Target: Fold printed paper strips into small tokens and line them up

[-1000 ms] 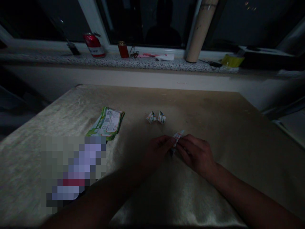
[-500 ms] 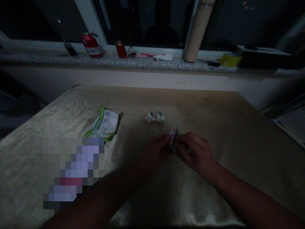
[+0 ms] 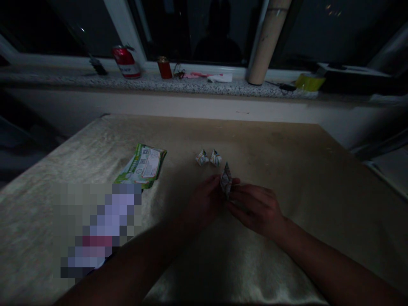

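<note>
Between my hands, above the table, stands a small folded piece of printed paper or wrapper [image 3: 226, 180], pointed at the top, with a white, green and red pattern. My left hand [image 3: 206, 202] grips its left side, thumb near the edge. My right hand [image 3: 256, 208] has its fingers closed against the right side and lower end. Dim light hides the exact finger contacts. Just beyond the hands sit two small folded pieces, a left one [image 3: 202, 158] and a right one [image 3: 216, 157], patterned in a similar way.
A green and white printed pouch [image 3: 145, 165] lies to the left, beside a pixelated long object [image 3: 105, 221]. Along the stone windowsill [image 3: 143, 86] stand a red can [image 3: 126, 62], a smaller red container [image 3: 165, 68], a cardboard tube [image 3: 267, 44] and a yellow item [image 3: 310, 82].
The folded piece has turned so that its wider patterned face shows and its tip points up. My right hand has shifted slightly lower on it. The view has moved a little.
</note>
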The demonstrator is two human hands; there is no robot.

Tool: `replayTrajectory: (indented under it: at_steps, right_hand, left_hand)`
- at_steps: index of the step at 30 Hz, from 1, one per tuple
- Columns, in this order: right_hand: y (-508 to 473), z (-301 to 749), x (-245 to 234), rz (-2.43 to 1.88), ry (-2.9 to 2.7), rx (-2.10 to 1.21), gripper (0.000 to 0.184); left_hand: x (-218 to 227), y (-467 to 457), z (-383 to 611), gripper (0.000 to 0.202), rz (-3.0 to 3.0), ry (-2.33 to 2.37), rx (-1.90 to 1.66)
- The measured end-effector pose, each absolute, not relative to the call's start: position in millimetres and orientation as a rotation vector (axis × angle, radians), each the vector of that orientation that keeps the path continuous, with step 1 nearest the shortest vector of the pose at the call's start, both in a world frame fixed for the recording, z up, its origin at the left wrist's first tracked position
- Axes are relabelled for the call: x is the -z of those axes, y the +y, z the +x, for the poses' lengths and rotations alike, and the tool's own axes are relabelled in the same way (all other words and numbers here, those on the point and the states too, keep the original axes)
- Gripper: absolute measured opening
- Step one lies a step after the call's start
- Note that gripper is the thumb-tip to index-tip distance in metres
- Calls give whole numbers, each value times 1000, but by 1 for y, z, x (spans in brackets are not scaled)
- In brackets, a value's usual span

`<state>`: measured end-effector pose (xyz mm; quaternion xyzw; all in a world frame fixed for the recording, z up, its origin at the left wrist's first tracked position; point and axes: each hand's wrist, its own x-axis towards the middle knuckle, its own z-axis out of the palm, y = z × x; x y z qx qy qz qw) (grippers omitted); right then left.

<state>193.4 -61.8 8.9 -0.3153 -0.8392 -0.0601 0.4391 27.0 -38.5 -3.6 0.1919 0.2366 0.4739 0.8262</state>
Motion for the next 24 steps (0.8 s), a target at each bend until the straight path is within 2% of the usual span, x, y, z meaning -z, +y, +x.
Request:
replayTrajectory:
  at_steps: [8, 13, 19, 24]
  right_hand:
    - [-61, 195, -8, -835, -2040, 81, 10]
    - [-57, 201, -19, -1025, -1999, -73, 7]
    - [-29, 211, -33, -1118, -2088, 87, 15]
    - [5, 204, -15, -1390, -2172, 136, 17]
  left_hand:
    - [8, -37, 30, 13, 509, 547, -1042]
    - [10, -35, 29, 21, 666, 717, -1076]
    - [9, -36, 21, 36, 980, 898, -1047]
    - [21, -34, 16, 28, 1238, 930, -1046]
